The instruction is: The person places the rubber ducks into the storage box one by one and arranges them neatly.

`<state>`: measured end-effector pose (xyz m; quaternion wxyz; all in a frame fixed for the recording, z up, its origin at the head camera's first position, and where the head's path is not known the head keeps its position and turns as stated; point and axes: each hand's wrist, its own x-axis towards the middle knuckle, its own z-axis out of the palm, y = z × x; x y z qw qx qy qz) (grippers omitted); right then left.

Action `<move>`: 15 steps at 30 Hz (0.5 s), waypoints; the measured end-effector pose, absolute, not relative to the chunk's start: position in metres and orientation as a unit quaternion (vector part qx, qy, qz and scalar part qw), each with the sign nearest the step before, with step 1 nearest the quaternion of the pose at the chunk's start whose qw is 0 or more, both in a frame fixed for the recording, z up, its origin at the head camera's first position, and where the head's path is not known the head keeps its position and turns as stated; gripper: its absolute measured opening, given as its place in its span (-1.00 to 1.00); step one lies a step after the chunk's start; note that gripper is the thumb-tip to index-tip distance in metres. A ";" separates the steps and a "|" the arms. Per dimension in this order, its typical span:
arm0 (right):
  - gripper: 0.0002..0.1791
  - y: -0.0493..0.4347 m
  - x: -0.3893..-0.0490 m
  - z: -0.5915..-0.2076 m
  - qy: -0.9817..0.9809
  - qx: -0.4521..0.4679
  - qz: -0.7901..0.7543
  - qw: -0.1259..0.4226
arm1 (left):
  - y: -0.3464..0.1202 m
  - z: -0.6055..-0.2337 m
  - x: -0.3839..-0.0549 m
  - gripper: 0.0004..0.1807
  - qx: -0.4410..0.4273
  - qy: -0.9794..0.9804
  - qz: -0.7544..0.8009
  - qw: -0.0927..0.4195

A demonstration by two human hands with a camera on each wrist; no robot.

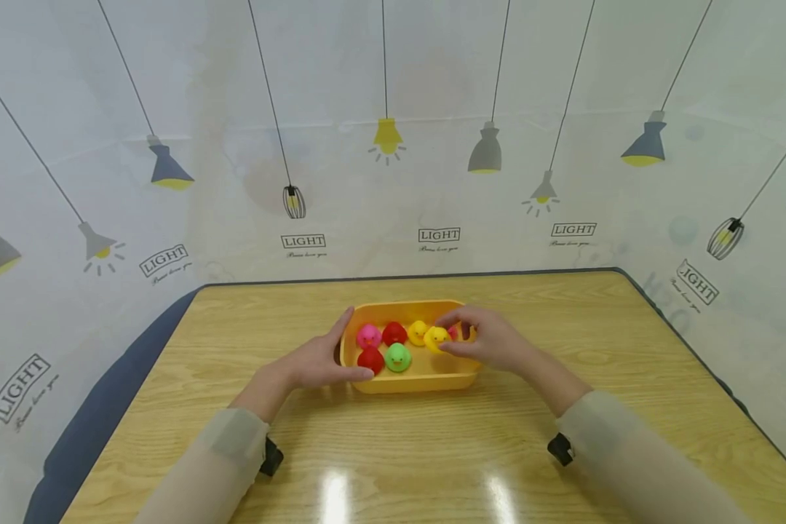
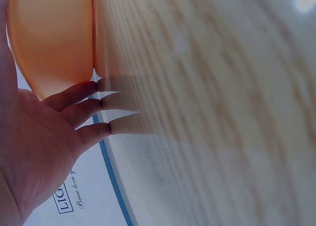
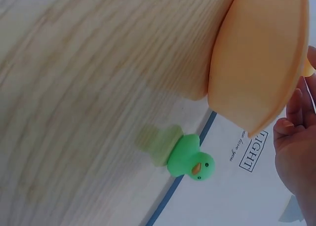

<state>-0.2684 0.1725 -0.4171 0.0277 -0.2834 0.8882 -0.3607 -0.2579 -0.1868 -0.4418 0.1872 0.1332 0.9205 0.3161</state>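
An orange plastic tray (image 1: 409, 384) stands on the wooden table with several rubber ducks inside. My left hand (image 1: 314, 360) spans the tray's left end, thumb by the front rim; in the left wrist view its other fingers reach out fairly straight beside the wall. Over the tray's right part, my right hand (image 1: 494, 340) pinches a yellow duck (image 1: 436, 338) between thumb and fingertips. A second yellow duck (image 1: 418, 332) sits just left of it. A pink duck (image 1: 453, 332) shows partly behind the right fingers. Further left are a pink duck (image 1: 369, 335), two red ducks (image 1: 395, 333) and a green duck (image 1: 398, 357).
Another green duck (image 3: 190, 159) stands on the table outside the tray in the right wrist view; my right hand or arm hides it in the head view. The table (image 1: 393, 437) ends at a dark-edged back border, with a lamp-printed cloth (image 1: 432, 189) behind.
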 end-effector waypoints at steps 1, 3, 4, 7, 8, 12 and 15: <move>-0.62 0.170 -0.269 -0.418 0.888 -0.284 -0.360 0.031 | -0.187 -0.442 -0.258 0.44 0.133 0.921 0.315 0.187; -0.61 0.167 -0.271 -0.421 0.887 -0.285 -0.362 0.035 | -0.187 -0.443 -0.258 0.44 0.134 0.921 0.315 0.185; -0.61 0.165 -0.271 -0.422 0.887 -0.285 -0.362 0.036 | -0.188 -0.443 -0.258 0.44 0.135 0.921 0.315 0.184; -0.61 0.163 -0.273 -0.426 0.885 -0.285 -0.366 0.040 | -0.188 -0.444 -0.259 0.45 0.139 0.921 0.316 0.183; -0.61 0.162 -0.274 -0.427 0.885 -0.284 -0.366 0.040 | -0.188 -0.444 -0.259 0.46 0.139 0.920 0.316 0.183; -0.62 0.161 -0.276 -0.431 0.882 -0.283 -0.373 0.045 | -0.188 -0.444 -0.259 0.49 0.139 0.920 0.316 0.183; -0.64 0.160 -0.277 -0.434 0.882 -0.278 -0.378 0.053 | -0.189 -0.444 -0.259 0.48 0.139 0.921 0.315 0.184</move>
